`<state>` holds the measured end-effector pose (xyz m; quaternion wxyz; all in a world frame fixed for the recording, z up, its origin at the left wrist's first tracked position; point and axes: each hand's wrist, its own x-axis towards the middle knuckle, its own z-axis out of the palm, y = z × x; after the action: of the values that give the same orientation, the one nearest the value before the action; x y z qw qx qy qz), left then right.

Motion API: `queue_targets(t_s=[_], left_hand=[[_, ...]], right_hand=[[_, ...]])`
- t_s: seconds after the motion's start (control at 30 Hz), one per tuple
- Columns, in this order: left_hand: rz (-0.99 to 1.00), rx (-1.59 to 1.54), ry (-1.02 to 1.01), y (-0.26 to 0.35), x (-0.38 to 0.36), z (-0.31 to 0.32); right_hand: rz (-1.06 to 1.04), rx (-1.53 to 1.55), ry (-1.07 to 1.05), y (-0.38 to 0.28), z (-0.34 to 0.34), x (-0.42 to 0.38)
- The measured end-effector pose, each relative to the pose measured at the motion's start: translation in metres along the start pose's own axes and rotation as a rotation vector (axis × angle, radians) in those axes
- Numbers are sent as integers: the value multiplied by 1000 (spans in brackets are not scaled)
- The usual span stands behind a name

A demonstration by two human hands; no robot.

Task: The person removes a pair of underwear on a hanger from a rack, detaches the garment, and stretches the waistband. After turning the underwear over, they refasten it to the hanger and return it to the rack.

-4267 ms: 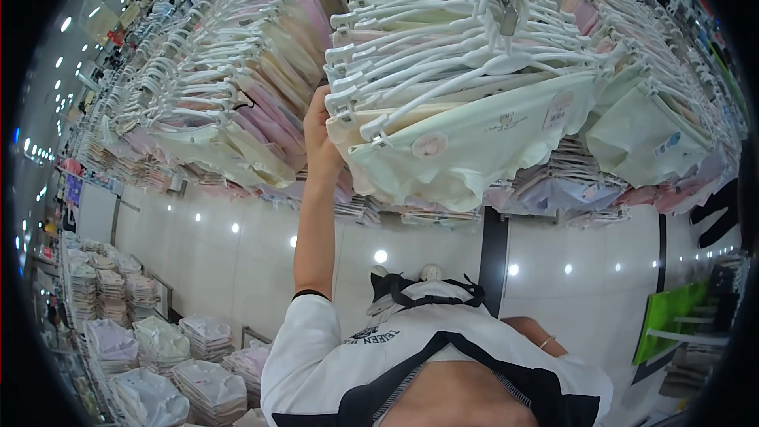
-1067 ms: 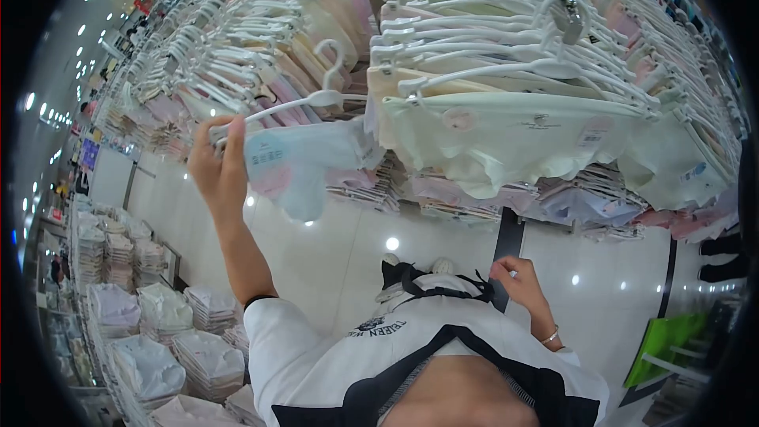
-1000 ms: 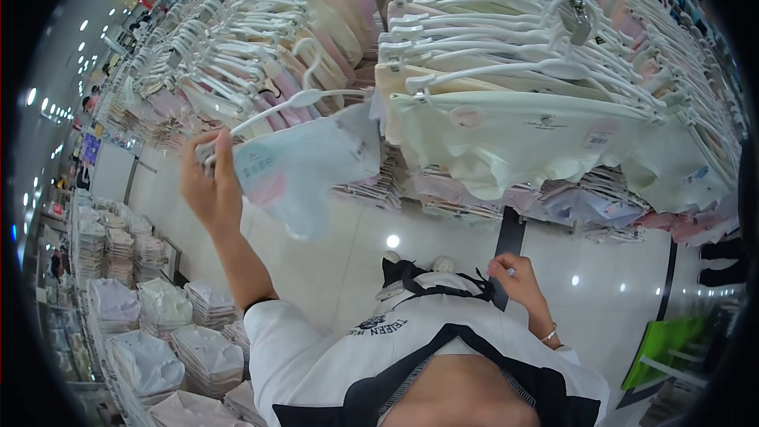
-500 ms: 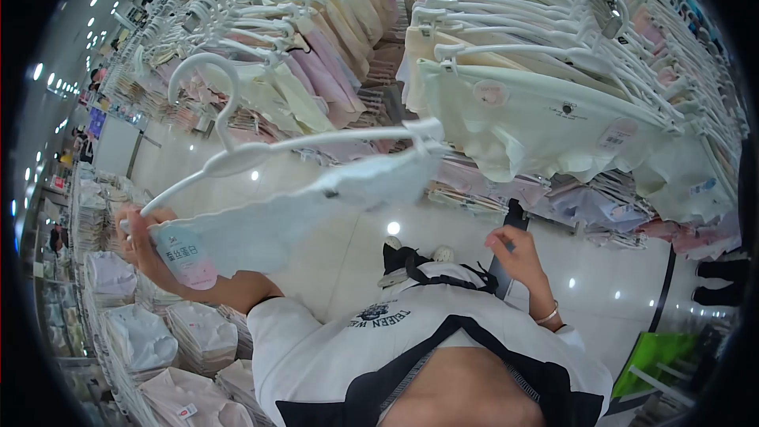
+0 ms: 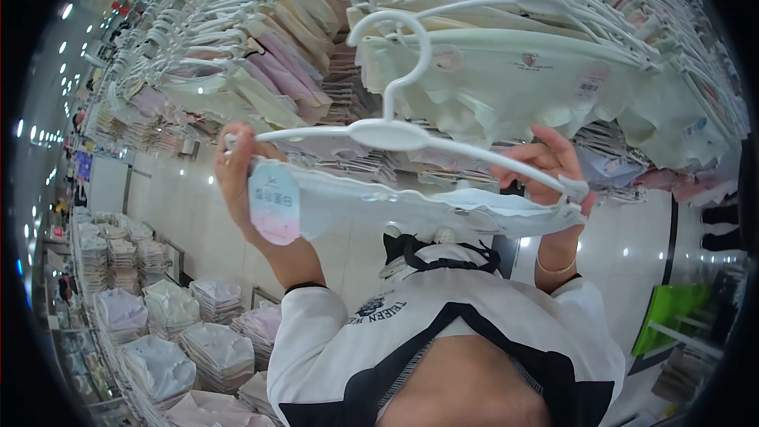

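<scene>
A white plastic clip hanger (image 5: 387,134) spans the space in front of my chest, its hook pointing up. From it hangs a pair of pale blue briefs (image 5: 356,194), stretched sideways, with a blue-and-pink paper tag (image 5: 274,202) near the left end. My left hand (image 5: 237,170) is closed around the hanger's left end and the edge of the briefs. At the right end, my right hand (image 5: 549,174) has its fingers curled about the clip and the waistband corner; the hanger arm partly covers them.
Racks of hung underwear fill the far side, with pale green briefs (image 5: 506,83) at the front right. Folded stacks (image 5: 217,348) stand on a shelf at the lower left. A green panel (image 5: 672,316) is at the lower right, near another person's dark legs (image 5: 721,225).
My left hand has brought the hanger and briefs rightward, in front of me. My right hand, free before, has risen and taken hold of the hanger's right end.
</scene>
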<state>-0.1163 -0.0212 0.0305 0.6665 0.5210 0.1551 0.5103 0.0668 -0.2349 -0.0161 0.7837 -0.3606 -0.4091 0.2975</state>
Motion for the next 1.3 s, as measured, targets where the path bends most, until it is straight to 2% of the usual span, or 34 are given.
queue_targets(t_s=[0.13,0.17,0.23,0.33,0.37,0.47,0.57,0.7,0.8,0.83,0.93,1.03,1.13,1.23,1.3], left_hand=[[-110,46,-1,-31,3,1],[-133,43,-23,-39,2,1],[-207,63,-41,-55,-1,7],[-357,-130,-80,-74,-13,25],[-368,-151,-167,-79,-16,24],[-501,-498,-139,-81,-24,45],[-405,-640,-266,-83,-35,55],[-510,-495,-430,-85,-53,69],[-460,-546,-550,-86,-63,82],[-544,-548,-527,-80,-63,85],[-467,-704,-695,-86,-64,92],[-703,-731,-473,-69,-68,99],[-778,-938,-389,-72,-73,100],[-741,-913,-393,-71,-72,103],[-731,-900,-390,-72,-72,104]], right_hand=[[48,80,108,-13,2,-7],[-20,59,176,-14,4,-7],[-83,-31,139,-24,-1,-10],[-87,-48,221,-35,-8,-20],[-76,-30,263,-38,-10,-22],[-41,0,454,-39,-11,-23],[-23,82,524,-26,-21,-26],[-33,230,555,-20,-26,-27],[-55,249,554,-17,-30,-28],[-60,243,554,-18,-31,-28],[-57,267,586,-17,-31,-29],[-41,305,560,-16,-36,-29],[-36,311,608,-11,-41,-26],[-49,-5,682,-17,-42,-24],[-281,-382,847,-15,-43,-17]])
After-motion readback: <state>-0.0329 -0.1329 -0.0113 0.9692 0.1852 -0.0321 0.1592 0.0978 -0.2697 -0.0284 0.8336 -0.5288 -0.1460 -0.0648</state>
